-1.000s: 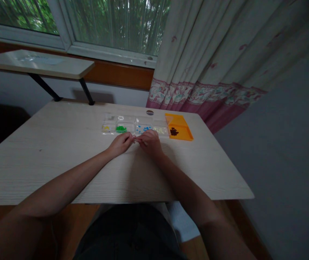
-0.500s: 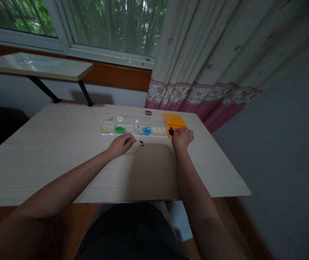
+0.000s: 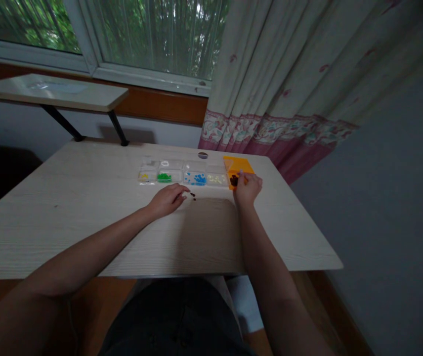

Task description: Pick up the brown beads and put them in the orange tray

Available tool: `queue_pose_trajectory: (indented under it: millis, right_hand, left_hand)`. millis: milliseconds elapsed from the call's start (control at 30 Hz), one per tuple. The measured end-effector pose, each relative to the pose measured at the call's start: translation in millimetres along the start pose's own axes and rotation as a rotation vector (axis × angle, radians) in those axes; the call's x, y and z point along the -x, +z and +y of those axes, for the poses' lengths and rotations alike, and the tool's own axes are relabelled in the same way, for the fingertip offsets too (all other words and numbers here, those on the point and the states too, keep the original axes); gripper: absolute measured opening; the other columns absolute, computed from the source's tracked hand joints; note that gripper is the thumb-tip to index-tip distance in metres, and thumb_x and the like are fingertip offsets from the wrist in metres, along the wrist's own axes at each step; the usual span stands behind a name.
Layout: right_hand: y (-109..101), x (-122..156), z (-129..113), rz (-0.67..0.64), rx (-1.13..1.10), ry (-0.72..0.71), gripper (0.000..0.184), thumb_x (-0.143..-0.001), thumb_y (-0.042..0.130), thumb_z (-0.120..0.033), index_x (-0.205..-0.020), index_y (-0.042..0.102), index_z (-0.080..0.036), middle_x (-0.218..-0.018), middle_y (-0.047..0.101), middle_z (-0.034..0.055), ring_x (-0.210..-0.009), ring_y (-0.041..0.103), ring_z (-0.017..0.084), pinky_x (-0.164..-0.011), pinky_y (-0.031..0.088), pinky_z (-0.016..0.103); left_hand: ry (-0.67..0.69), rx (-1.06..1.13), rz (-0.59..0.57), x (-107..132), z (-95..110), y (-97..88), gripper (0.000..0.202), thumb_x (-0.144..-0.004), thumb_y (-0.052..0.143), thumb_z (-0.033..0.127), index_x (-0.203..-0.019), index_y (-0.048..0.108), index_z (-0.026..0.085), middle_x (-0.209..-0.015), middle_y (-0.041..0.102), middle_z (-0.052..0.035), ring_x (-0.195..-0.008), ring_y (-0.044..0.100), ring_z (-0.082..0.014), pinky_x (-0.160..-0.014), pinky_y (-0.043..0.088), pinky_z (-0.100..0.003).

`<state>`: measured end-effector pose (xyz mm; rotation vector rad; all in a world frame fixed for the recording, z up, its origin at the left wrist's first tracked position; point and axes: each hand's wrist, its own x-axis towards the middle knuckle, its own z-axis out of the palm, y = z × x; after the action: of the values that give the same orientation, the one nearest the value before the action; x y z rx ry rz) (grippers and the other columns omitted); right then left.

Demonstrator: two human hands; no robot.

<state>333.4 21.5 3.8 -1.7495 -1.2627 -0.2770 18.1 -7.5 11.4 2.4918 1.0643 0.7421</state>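
Note:
My left hand [image 3: 167, 200] rests on the table, its thumb and forefinger apart beside a few small dark brown pieces [image 3: 192, 195]. My right hand [image 3: 247, 188] is at the front right of an open orange box [image 3: 239, 164], fingers bent and drawn together; whether something tiny is between them is too small to tell. Dark brown pieces [image 3: 234, 180] lie in that box. To its left stands a row of clear lidded boxes, with pale yellow pieces [image 3: 216, 178], blue pieces [image 3: 198, 178], green pieces [image 3: 164, 177] and yellow pieces [image 3: 144, 176] in them.
The pale wooden table [image 3: 96, 198] has a round cable hole [image 3: 203, 155] near its back edge. A raised shelf [image 3: 66, 94] on black legs stands at the back left. A curtain [image 3: 271, 99] hangs behind the table's right side, near a wall [image 3: 374, 188].
My left hand's thumb and forefinger have parted and reached slightly right, toward the loose brown pieces. My right hand has shifted a little left at the orange box.

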Motion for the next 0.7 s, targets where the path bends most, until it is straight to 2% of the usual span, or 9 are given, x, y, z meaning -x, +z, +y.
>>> queue_pose_trajectory:
  millis: [200, 300, 467, 700]
  right_hand:
    - [7, 2, -9, -0.07, -0.018, -0.117, 0.039, -0.095, 0.044, -0.04, -0.085, 0.074, -0.017, -0.088, 0.069, 0.0086, -0.09, 0.053, 0.022, -0.09, 0.036, 0.037]
    - [11, 5, -14, -0.087, -0.027, -0.146, 0.035, -0.094, 0.046, -0.037, -0.084, 0.074, -0.018, -0.088, 0.068, 0.0075, -0.09, 0.053, 0.022, -0.089, 0.036, 0.037]
    - [14, 10, -24, -0.12, -0.047, -0.21, 0.03, -0.092, 0.05, -0.033, -0.084, 0.075, -0.019, -0.089, 0.069, 0.0076, -0.092, 0.053, 0.022, -0.088, 0.036, 0.036]
    - [19, 12, -30, -0.189, -0.081, -0.332, 0.028, -0.093, 0.051, -0.031, -0.085, 0.075, -0.02, -0.087, 0.069, 0.0074, -0.091, 0.055, 0.022, -0.087, 0.038, 0.036]
  left_hand:
    - [0.02, -0.039, -0.077, -8, 3, 1.9, 0.032, -0.091, 0.048, 0.022, -0.121, 0.059, 0.022, -0.111, 0.063, -0.0091, -0.106, 0.059, -0.0234, -0.095, 0.046, -0.037]
    - [-0.033, -0.02, -0.07, -15, 4, 7.3, 0.03, -0.089, 0.053, 0.023, -0.118, 0.061, 0.021, -0.11, 0.062, -0.0093, -0.101, 0.06, -0.0229, -0.092, 0.046, -0.037]
    - [-0.127, -0.002, -0.005, -21, 7, 14.8, 0.021, -0.086, 0.058, 0.024, -0.105, 0.065, 0.018, -0.095, 0.061, -0.0072, -0.084, 0.058, -0.02, -0.08, 0.046, -0.033]
    - [-0.112, -0.03, 0.005, -22, 7, 18.8, 0.015, -0.09, 0.052, 0.024, -0.099, 0.064, 0.021, -0.094, 0.06, -0.0053, -0.086, 0.058, -0.0198, -0.076, 0.044, -0.031]
